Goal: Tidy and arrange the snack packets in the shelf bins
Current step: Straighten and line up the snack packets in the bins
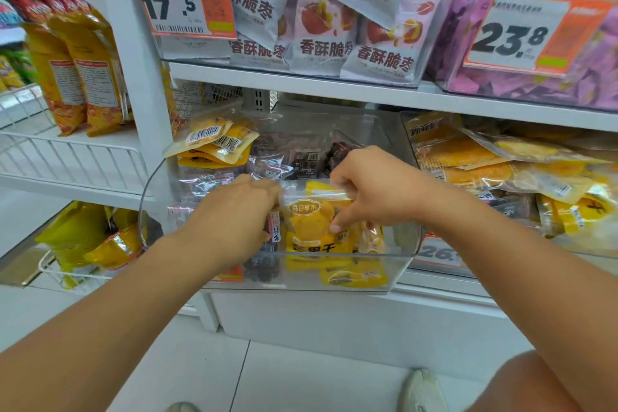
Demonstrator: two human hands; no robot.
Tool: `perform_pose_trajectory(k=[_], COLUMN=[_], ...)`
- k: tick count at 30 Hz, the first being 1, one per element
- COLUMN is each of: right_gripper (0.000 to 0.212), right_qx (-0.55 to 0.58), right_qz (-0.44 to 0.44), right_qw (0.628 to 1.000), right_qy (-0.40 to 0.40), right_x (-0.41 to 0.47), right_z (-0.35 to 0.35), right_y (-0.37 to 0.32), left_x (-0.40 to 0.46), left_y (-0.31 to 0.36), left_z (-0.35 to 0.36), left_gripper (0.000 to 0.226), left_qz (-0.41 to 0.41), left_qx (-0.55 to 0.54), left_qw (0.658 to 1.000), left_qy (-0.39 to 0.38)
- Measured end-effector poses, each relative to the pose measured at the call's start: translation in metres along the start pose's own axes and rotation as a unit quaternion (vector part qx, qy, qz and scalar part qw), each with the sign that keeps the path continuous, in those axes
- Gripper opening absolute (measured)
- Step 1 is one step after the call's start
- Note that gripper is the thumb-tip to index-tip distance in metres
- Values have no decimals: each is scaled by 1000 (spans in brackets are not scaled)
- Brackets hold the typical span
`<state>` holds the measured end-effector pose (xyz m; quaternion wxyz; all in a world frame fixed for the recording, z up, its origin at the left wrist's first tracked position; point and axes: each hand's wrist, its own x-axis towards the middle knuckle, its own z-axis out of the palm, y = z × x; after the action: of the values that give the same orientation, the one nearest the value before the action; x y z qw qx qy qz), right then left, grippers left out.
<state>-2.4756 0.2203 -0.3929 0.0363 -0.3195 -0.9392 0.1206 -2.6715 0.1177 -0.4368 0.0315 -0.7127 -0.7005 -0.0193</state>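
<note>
**Hands deep in the middle bin**

Shelving (pixel 301 84) fills the view, and the clear bin (pixel 334 254) on the middle shelf is where the work is — yellow and dark packets jumbled inside. Both hands are in it. Left hand (pixel 234 214) curls round the left edge of the yellow packet (pixel 311 227) at the front; right hand (pixel 371 187) pinches its top, one finger pressing the face. Looks like the straightening step — next, seat it upright against the front wall.
</note>
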Motion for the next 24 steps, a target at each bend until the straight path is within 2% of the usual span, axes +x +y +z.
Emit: perform_pose_trajectory(k=[4,6,8,9,11,14,17,19,22,24], right_gripper=[39,30,34,33,23,29,32,31,21,17], right_qx=[-53,0,85,122,195,355,431,450,426,387], right_qz=[-62,-86,-78,-68,-50,-45,-57,-60,-66,-75], right_qw=[991,981,968,962,947,902,874,868,881,892], right_qy=[103,171,222,235,250,242,215,201,195,222], right_x=[-22,-35,-46,-49,-52,-53,-54,-54,-52,-48], right_z=[-5,-11,-7,-2,8,9,8,7,5,8], right_y=[2,10,20,25,33,40,40,40,39,38], left_x=[-3,-6,-7,-7,-7,-5,3,9,15,12], left_y=[-7,-8,-7,-6,-1,9,22,26,26,27], left_z=[-3,-5,-6,-8,-16,-19,-14,-10,-4,-3], left_gripper=[56,62,87,98,104,95,84,79,38,25], left_qz=[2,-2,-6,2,33,55,15,6,45,81], left_qx=[-47,-75,-115,-138,-221,-350,-363,-378,-385,-350], left_qw=[999,997,993,990,974,932,915,907,898,901], left_qy=[-10,-6,9,24,39,75,173,187,207,243])
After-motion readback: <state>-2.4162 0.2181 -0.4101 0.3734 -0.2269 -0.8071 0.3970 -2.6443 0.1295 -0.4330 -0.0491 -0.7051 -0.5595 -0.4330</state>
